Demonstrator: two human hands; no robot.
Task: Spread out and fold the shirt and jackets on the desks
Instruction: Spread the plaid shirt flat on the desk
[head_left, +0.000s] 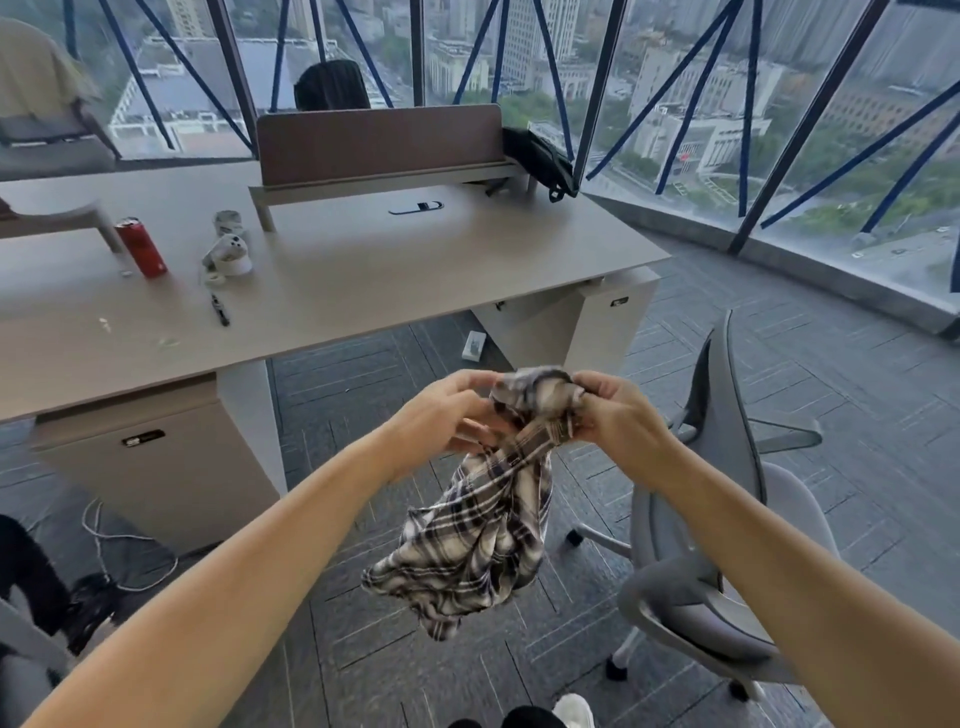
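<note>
Two bare forearms reach out from the near edge, the left hand (447, 415) and right hand (618, 410) meeting in mid-air over the carpet (810, 395), fingers of both closed on the bunched top of one plaid shirt (483, 540), which hangs crumpled below them, clear of the floor and short of the desk (415, 260). One pale wooden desk runs from the left across the middle distance, with a low brown divider (379, 140) along its far side. On its top stand one red can (141, 247) at left, one white controller (228, 254) just right of it, and one dark pen (220, 309) nearer the front edge; one dark clip-like item (418, 207) lies farther right. One black bag (540, 158) leans at the divider's right end. One grey swivel chair (711, 519) stands near right of the hands, and one dark chair back (332, 85) shows beyond the divider. Dark clothing (31, 571) lies at near left. Floor-to-ceiling windows (675, 78) crossed with blue tape overlook city buildings far below.
</note>
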